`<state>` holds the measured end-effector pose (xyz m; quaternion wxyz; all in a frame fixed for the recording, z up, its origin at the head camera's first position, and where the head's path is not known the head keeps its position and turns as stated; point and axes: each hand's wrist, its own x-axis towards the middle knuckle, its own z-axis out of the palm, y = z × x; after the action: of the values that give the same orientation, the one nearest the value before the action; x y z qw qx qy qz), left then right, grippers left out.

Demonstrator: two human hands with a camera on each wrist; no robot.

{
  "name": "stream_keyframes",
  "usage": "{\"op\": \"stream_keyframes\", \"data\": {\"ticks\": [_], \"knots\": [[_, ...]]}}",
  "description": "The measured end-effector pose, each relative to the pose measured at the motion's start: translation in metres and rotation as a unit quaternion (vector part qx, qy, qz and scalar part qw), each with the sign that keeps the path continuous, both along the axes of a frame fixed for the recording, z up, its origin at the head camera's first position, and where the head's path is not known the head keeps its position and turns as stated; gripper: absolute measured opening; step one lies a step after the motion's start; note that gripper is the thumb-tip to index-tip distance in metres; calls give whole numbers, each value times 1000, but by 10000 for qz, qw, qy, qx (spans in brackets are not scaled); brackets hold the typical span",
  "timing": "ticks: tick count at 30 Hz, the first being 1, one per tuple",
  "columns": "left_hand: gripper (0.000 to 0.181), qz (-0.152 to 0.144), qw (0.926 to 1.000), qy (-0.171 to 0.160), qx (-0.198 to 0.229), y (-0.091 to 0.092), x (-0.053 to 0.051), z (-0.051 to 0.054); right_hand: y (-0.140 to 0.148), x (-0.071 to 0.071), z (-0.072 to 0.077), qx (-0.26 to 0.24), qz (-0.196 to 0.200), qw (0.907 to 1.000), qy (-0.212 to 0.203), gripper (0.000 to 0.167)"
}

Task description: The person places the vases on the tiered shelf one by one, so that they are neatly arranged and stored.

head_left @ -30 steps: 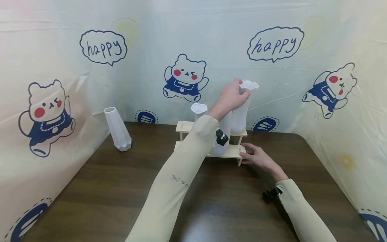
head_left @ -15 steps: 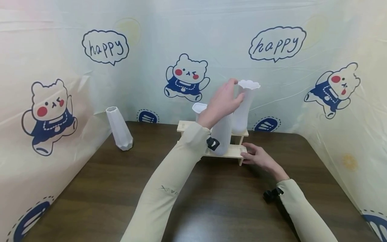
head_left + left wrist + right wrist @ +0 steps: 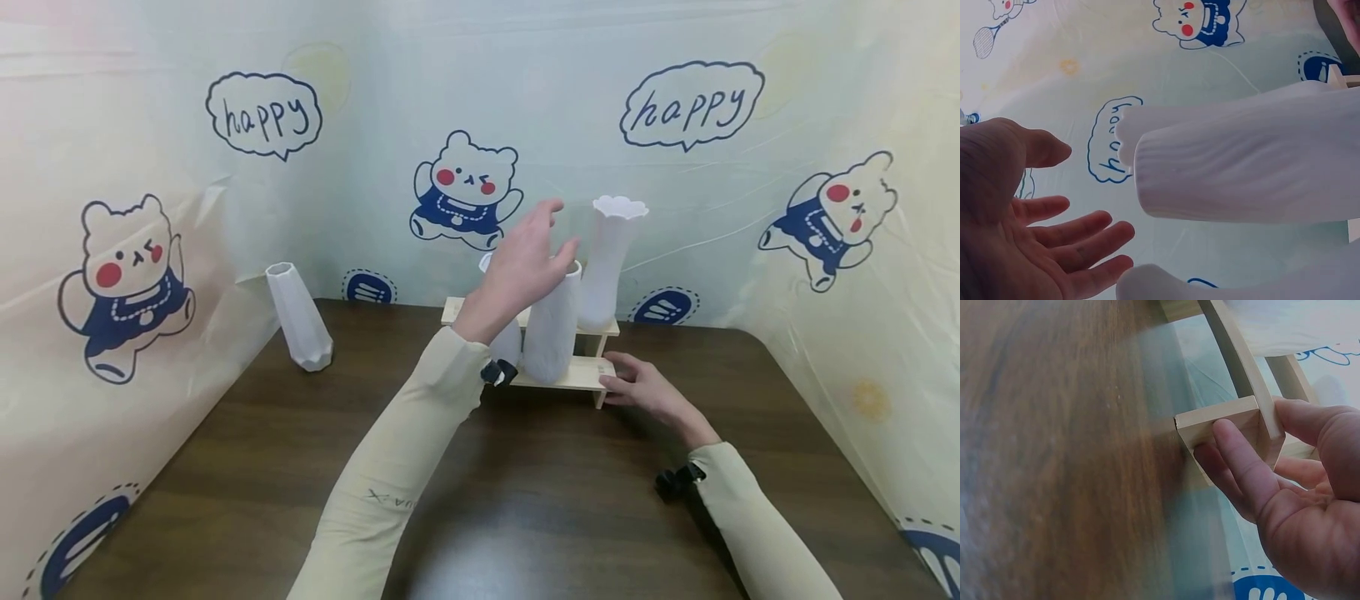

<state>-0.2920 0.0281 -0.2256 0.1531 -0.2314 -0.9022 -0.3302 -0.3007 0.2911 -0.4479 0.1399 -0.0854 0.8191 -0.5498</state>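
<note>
Left palm [image 3: 1019,240]: left-wrist view only

Booth-like place: cartoon-print sheeting [image 3: 555,100] behind and beside dark table [image 3: 225,492].

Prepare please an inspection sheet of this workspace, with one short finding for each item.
Surface: dark wood-grain table, light reflecting on its near part.
Job's things: pale two-step stand; scalloped vase on upper step, ribbed vase on lower step; third vase partly hidden by left hand; faceted vase apart on table.
Clutter: nothing seen.
Hands: left hand holds nothing; right hand grips the stand's right end.
Cables: nothing seen.
Surroundings: printed sheeting behind and at both sides.
</note>
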Motion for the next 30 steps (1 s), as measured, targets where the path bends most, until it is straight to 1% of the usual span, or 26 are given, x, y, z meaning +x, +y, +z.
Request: {"op": "stream_keyframes", "data": {"ticks": [7,11,16,18,20,22,24,26,28,30], "knots": [[56,-96,9991,-49,414,-10,9,-9,3,1,-1,23,-8,10000,1,73],[55,-137,9977,-92,660,-19,13,-14,4,1,0,19,8,10000,-7,74],[53,-71,9947,-125,1015,-34,20,-23,2,1,1,5,91,10000,15,75],[52,-45,9931,-114,1170,-39,23,-27,2,1,1,24,52,10000,9,75],[50,-34,9911,28,1334,-43,25,-31,2,1,1,29,19,10000,0,74],[46,-19,9888,321,1457,-46,27,-33,3,1,1,55,19,10000,0,74],[43,-11,9866,651,1494,-48,28,-33,3,0,0,44,16,10000,-5,74],[41,12,9854,877,1459,-51,28,-32,3,-1,0,47,12,10000,-7,73],[40,34,9853,955,1414,-53,28,-31,3,-1,0,31,27,10000,1,73],[40,52,9857,904,1420,-56,28,-32,3,-2,0,30,41,10000,-2,72]]}}
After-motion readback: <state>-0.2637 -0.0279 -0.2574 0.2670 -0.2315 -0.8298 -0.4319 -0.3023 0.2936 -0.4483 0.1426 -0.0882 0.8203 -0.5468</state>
